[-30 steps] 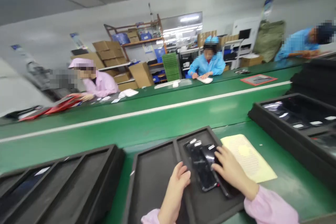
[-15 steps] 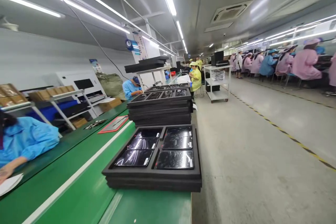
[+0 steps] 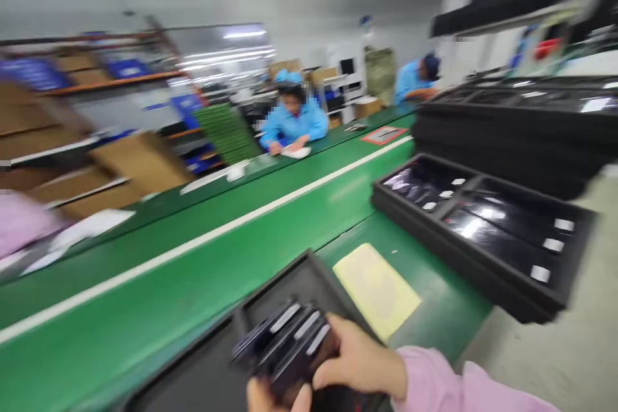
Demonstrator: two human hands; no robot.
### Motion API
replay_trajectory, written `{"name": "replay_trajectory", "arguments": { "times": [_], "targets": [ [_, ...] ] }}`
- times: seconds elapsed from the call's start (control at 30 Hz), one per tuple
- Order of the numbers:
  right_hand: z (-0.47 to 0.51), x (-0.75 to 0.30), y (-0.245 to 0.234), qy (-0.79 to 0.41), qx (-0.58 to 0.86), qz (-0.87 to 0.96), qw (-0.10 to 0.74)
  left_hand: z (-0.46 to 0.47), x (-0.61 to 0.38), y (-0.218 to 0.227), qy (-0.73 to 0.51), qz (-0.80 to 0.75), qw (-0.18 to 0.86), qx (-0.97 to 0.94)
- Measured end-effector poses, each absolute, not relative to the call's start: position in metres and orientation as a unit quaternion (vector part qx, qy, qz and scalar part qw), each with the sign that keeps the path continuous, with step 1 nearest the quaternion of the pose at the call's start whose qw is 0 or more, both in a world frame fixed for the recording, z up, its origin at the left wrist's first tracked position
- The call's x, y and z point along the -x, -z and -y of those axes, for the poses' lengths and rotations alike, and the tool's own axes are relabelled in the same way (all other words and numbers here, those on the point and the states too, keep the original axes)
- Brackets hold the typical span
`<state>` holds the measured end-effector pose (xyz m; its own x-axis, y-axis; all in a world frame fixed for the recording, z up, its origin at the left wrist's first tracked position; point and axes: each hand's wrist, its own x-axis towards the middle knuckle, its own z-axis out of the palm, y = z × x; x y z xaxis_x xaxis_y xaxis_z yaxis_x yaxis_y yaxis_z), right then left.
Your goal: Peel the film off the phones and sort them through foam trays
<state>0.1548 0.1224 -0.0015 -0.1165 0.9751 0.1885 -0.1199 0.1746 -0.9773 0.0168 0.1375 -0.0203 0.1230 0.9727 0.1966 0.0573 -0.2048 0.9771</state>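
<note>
Three dark, glossy display panels with white labels on their edges are held together, tilted, over a black foam tray in the lower middle. My right hand, in a pink sleeve, grips them from the right side. Only the fingers of my left hand show at the bottom edge, closed round the near end of the same panels. Motion blurs the panels a little. To the right, another black foam tray holds several glossy panels with white labels.
A yellow sheet lies on the green bench between the two trays. Beyond runs a green conveyor with a white stripe. A person in blue handles a white sheet across it. Stacked foam trays rise at the right.
The view has swung left and down. Both my hands have come into view holding the panels, and the stacked trays have shifted to the right of the picture.
</note>
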Motion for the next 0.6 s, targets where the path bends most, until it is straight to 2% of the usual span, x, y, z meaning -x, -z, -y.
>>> {"name": "replay_trajectory", "arguments": {
  "times": [0.03, 0.1, 0.23, 0.6],
  "targets": [
    [-0.121, -0.152, 0.003, -0.528, 0.375, 0.547, 0.531, -0.131, -0.010, 0.020, -0.536, -0.443, 0.422, -0.581],
    [-0.120, -0.150, 0.008, -0.541, 0.353, 0.558, 0.521, -0.126, -0.006, 0.019, -0.628, -0.331, 0.347, -0.613],
    [-0.115, -0.151, 0.012, -0.520, 0.319, 0.595, 0.524, -0.130, -0.008, 0.018, -0.648, -0.323, 0.286, -0.628],
    [-0.105, -0.141, 0.000, -0.398, 0.303, 0.654, 0.568, -0.119, 0.002, 0.032, -0.608, -0.240, 0.344, -0.674]
  ]
}}
